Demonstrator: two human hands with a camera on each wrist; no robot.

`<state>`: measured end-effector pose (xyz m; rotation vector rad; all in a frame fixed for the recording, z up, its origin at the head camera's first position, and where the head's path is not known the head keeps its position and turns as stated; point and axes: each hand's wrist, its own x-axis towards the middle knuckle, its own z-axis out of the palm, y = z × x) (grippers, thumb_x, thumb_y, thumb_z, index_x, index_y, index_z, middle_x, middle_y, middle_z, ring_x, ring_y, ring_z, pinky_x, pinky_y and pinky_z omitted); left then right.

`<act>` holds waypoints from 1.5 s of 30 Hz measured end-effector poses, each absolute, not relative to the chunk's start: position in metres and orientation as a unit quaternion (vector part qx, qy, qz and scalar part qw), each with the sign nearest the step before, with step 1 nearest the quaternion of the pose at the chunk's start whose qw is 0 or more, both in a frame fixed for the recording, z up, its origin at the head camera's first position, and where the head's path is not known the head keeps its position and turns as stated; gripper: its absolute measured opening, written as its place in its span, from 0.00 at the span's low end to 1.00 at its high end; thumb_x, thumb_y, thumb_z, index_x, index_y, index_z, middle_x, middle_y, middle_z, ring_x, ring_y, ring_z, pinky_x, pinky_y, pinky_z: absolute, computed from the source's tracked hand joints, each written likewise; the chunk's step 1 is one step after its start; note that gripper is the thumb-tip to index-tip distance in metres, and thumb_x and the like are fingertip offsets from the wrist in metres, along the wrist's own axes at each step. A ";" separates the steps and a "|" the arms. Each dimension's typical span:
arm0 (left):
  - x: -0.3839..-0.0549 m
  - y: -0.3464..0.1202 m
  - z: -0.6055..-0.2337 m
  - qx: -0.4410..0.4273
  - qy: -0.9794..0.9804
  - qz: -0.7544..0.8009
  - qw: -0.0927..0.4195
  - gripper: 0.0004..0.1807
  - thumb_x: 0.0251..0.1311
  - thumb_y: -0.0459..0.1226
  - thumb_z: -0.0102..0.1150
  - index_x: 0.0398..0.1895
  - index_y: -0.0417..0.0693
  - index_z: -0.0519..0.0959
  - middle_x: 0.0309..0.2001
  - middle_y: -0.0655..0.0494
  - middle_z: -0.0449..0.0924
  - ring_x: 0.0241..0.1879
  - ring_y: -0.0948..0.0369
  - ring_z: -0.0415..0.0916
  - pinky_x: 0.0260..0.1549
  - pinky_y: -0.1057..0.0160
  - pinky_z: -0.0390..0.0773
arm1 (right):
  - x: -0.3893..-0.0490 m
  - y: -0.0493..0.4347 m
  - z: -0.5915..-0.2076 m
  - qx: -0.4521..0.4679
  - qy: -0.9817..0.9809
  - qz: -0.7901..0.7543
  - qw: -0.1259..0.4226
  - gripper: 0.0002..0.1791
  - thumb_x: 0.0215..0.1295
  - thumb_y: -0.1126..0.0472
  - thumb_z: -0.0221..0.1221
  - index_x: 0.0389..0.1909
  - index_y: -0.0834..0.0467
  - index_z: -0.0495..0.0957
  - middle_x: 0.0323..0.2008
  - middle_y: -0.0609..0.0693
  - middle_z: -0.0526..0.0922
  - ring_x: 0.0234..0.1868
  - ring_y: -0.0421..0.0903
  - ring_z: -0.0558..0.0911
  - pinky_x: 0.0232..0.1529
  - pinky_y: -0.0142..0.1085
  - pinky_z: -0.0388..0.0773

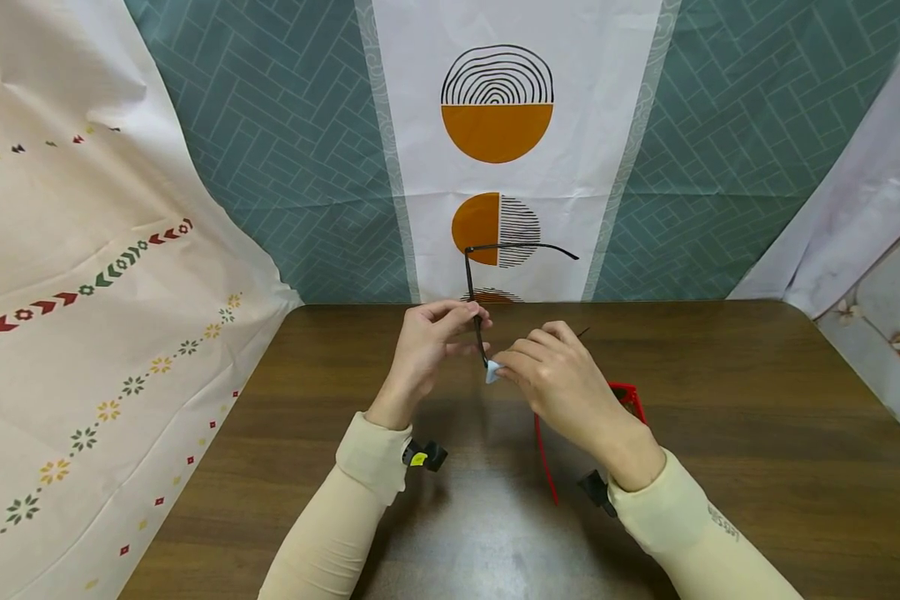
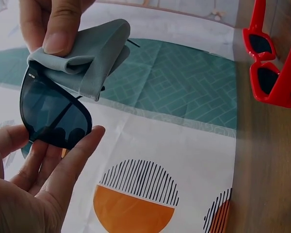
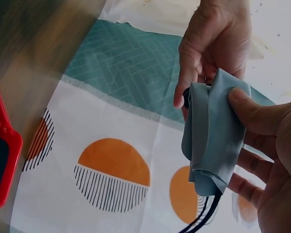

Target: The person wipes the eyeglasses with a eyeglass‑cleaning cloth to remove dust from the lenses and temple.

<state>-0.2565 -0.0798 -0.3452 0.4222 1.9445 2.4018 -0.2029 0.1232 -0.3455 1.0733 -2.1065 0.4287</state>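
Above the table, dark-framed sunglasses (image 2: pixel 53 109) are held up between both hands, one temple pointing right in the head view. My left hand (image 1: pixel 438 337) pinches the frame at one lens edge between thumb and fingers. With my right hand (image 1: pixel 562 379) I pinch a folded light-blue cloth (image 3: pixel 218 131) around the other end of the sunglasses. In the left wrist view the cloth covers the top corner of the dark lens, my right thumb on it. The far lens is mostly hidden by the cloth.
Red-framed sunglasses (image 1: pixel 630 398) rest on the brown wooden table (image 1: pixel 270 467), partly behind my right hand, one red temple reaching toward the front. Patterned cloth (image 1: pixel 277 150) hangs along the table's back edge. A cream printed cloth (image 1: pixel 82 333) hangs at the left.
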 end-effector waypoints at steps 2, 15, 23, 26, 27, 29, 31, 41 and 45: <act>-0.257 -0.081 -0.345 0.135 0.624 0.770 0.011 0.10 0.71 0.34 0.63 0.41 0.34 0.86 0.40 0.47 0.87 0.50 0.37 0.83 0.44 0.42 0.86 | -0.204 0.124 -0.346 0.416 -0.817 0.169 0.362 0.08 0.59 0.64 0.74 0.37 0.60 0.88 0.32 0.47 0.88 0.34 0.48 0.82 0.50 0.46 0.76; -0.258 -0.086 -0.343 0.126 0.609 0.783 0.002 0.08 0.71 0.34 0.62 0.38 0.36 0.86 0.37 0.47 0.87 0.40 0.52 0.87 0.48 0.35 0.82 | -0.212 0.138 -0.345 0.406 -0.810 0.199 0.374 0.09 0.55 0.64 0.76 0.35 0.60 0.87 0.31 0.46 0.88 0.34 0.49 0.84 0.50 0.47 0.76; -0.259 -0.090 -0.341 0.126 0.597 0.793 -0.004 0.08 0.71 0.32 0.61 0.36 0.38 0.85 0.37 0.47 0.87 0.38 0.54 0.88 0.44 0.42 0.86 | -0.215 0.147 -0.342 0.403 -0.806 0.222 0.373 0.09 0.55 0.64 0.76 0.36 0.59 0.87 0.31 0.46 0.88 0.34 0.48 0.83 0.50 0.46 0.75; -0.259 -0.092 -0.341 0.127 0.594 0.795 -0.008 0.08 0.72 0.32 0.60 0.36 0.37 0.85 0.36 0.46 0.87 0.36 0.53 0.88 0.42 0.44 0.87 | -0.217 0.150 -0.340 0.401 -0.805 0.230 0.373 0.09 0.54 0.66 0.76 0.36 0.60 0.87 0.31 0.47 0.88 0.34 0.49 0.83 0.49 0.46 0.74; -0.260 -0.093 -0.341 0.127 0.592 0.795 -0.010 0.08 0.72 0.32 0.60 0.36 0.37 0.85 0.36 0.46 0.87 0.36 0.53 0.88 0.42 0.44 0.87 | -0.218 0.151 -0.340 0.400 -0.804 0.233 0.372 0.09 0.54 0.67 0.76 0.35 0.60 0.87 0.31 0.47 0.88 0.34 0.49 0.83 0.49 0.45 0.74; -0.260 -0.094 -0.340 0.129 0.589 0.798 -0.012 0.08 0.72 0.32 0.59 0.36 0.37 0.86 0.36 0.46 0.87 0.36 0.53 0.88 0.42 0.43 0.87 | -0.219 0.154 -0.338 0.400 -0.803 0.241 0.371 0.10 0.53 0.68 0.76 0.36 0.61 0.87 0.31 0.48 0.88 0.34 0.49 0.83 0.49 0.45 0.73; -0.260 -0.096 -0.340 0.131 0.586 0.800 -0.012 0.09 0.72 0.32 0.59 0.35 0.38 0.86 0.36 0.46 0.87 0.36 0.53 0.88 0.43 0.41 0.86 | -0.220 0.157 -0.337 0.400 -0.801 0.251 0.367 0.10 0.52 0.69 0.76 0.36 0.61 0.87 0.31 0.48 0.88 0.34 0.48 0.84 0.49 0.44 0.72; -0.262 -0.102 -0.336 0.135 0.572 0.809 -0.015 0.10 0.74 0.33 0.58 0.34 0.40 0.85 0.37 0.46 0.88 0.40 0.50 0.87 0.43 0.38 0.85 | -0.225 0.173 -0.331 0.401 -0.779 0.324 0.358 0.15 0.45 0.74 0.75 0.37 0.62 0.88 0.33 0.48 0.89 0.33 0.45 0.83 0.53 0.42 0.67; -0.263 -0.104 -0.334 0.138 0.572 0.808 -0.011 0.10 0.74 0.33 0.58 0.34 0.41 0.85 0.38 0.47 0.88 0.38 0.53 0.88 0.42 0.41 0.86 | -0.227 0.177 -0.328 0.398 -0.780 0.325 0.357 0.15 0.46 0.74 0.75 0.38 0.62 0.88 0.34 0.49 0.90 0.34 0.46 0.83 0.53 0.40 0.66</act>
